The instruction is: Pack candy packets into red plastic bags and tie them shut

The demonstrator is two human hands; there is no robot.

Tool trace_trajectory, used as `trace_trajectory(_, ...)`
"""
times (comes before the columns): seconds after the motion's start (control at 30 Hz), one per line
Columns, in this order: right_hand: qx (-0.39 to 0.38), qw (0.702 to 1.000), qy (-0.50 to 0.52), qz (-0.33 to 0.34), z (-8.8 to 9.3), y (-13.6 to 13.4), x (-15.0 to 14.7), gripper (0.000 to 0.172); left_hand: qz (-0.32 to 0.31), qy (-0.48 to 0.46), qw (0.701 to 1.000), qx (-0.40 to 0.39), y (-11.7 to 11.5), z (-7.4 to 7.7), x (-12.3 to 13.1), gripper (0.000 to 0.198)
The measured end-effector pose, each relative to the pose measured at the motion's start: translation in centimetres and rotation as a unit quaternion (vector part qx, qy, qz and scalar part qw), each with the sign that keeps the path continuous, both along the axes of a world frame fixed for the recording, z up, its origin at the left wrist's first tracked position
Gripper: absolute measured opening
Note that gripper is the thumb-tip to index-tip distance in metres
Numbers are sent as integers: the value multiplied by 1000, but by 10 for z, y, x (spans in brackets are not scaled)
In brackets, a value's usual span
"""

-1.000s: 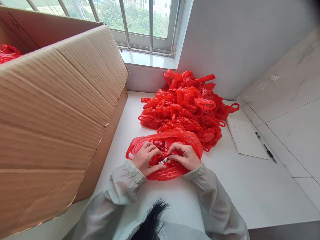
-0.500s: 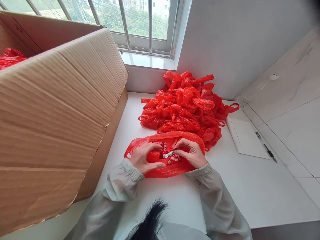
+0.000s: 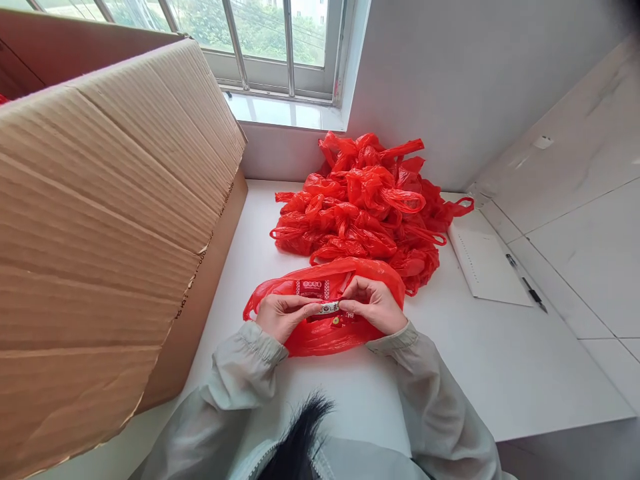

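Both hands hold a small wrapped packet with a white, black-lettered band (image 3: 329,308); whatever is inside its wrapper is hidden. My left hand (image 3: 281,316) pinches the left end between thumb and fingers. At the opposite end, my right hand (image 3: 376,305) has a closed thumb-and-finger pinch. Beneath them an opened red plastic bag (image 3: 325,345) lies spread on the white table (image 3: 360,393). Inside it, behind the small packet, a dark red printed packet (image 3: 313,288) shows pale lettering. More printed packaging (image 3: 345,320) is partly covered by my fingers.
Behind the open bag rises a heap of knotted red plastic bags (image 3: 360,213). A large cardboard box (image 3: 115,220) takes up the left side. On the right lie a white notebook (image 3: 493,270) and a black pen (image 3: 535,295). A barred window (image 3: 280,47) is at the back.
My left hand has closed from an open curve into a pinch on the packet's left end. My right hand keeps its pinch. The whole view has shifted slightly.
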State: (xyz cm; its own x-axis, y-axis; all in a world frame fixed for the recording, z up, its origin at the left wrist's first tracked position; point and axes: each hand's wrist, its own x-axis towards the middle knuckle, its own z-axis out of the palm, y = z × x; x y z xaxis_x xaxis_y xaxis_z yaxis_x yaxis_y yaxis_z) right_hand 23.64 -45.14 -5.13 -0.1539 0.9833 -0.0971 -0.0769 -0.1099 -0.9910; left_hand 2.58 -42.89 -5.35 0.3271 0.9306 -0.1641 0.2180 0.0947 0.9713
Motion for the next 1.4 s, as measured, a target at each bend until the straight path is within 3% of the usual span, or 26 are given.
trace_trajectory(0.2, -10, 1000, 16, 1, 1, 1, 0, 33, -22, 5, 999, 34, 4, 1, -2, 31)
trace_trajectory(0.37, -7, 1000, 17, 5, 1, 1, -6, 32, -45, -1, 999, -15, -1, 9, 7, 36)
trace_trajectory(0.63, -6, 999, 27, 32, 1, 0, -9, 27, -8, 6, 1000, 11, -3, 8, 12, 26)
trace_trajectory(0.8, -4, 1000, 29, 9, -1, 3, -5, 29, -57, -63, 992, -93, 1, 3, 6, 38)
trace_trajectory(0.93, 3, 999, 37, 9, -1, 5, -1, 31, -47, -70, 988, -129, 2, 3, 4, 38)
trace_trajectory(1.1, 10, 1000, 23, -3, 1, 5, 0, 30, -46, -75, 991, -100, 2, 7, 7, 38)
trace_trajectory(1.27, -12, 998, -28, 55, 2, 0, -6, 32, -53, -70, 992, -87, -1, 8, 10, 32)
trace_trajectory(1.4, -2, 999, -43, 34, 3, -1, -8, 29, -54, -66, 994, -63, -1, 8, 10, 29)
